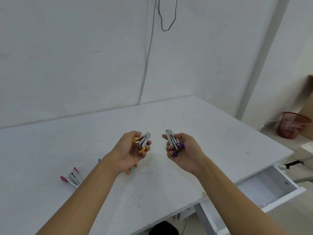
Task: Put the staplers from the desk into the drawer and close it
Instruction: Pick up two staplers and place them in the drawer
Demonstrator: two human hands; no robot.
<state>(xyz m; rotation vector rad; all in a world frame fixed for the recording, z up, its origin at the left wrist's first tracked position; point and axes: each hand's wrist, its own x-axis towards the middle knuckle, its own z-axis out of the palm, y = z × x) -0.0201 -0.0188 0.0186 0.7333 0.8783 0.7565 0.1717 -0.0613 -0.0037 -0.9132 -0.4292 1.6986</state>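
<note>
My left hand [131, 152] is raised over the white desk [203, 126] and grips a metal stapler with yellow-orange tips [143, 141]. My right hand [183, 154] holds a metal stapler with purple tips [172, 140] just to its right. A pink-tipped stapler [72, 178] lies on the desk at the left, beside my left forearm. An orange-tipped stapler [131, 168] shows partly under my left wrist, and a blue tip [99, 160] peeks out behind the forearm. The white drawer [271, 185] stands pulled out at the desk's right side, with nothing visible inside.
Dark specks are scattered over the desk near its front edge. A red mesh bin [291, 127] stands on the floor at the far right, next to a brown box. A black cable [162, 17] hangs on the wall behind the desk.
</note>
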